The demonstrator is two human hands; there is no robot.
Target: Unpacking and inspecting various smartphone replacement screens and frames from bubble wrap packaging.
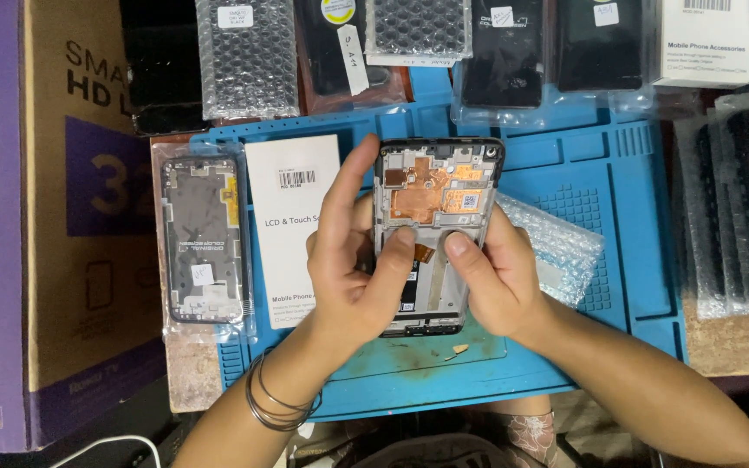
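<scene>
A phone screen assembly with a grey frame and copper-coloured shielding (pixel 433 186) is held upright above the blue work mat (pixel 626 217), its inner side facing me. My left hand (pixel 348 269) grips its left edge, the thumb pressing on the middle of the frame and the index finger raised along the side. My right hand (pixel 491 277) holds the right edge, the thumb resting on the frame's middle next to a small orange flex tab.
A white flat box (pixel 292 225) and another bagged screen frame (pixel 203 238) lie left on the mat. Bubble wrap (pixel 556 247) lies right of my hands. Wrapped phone parts line the back and right side; a large cardboard box (pixel 62 217) stands left.
</scene>
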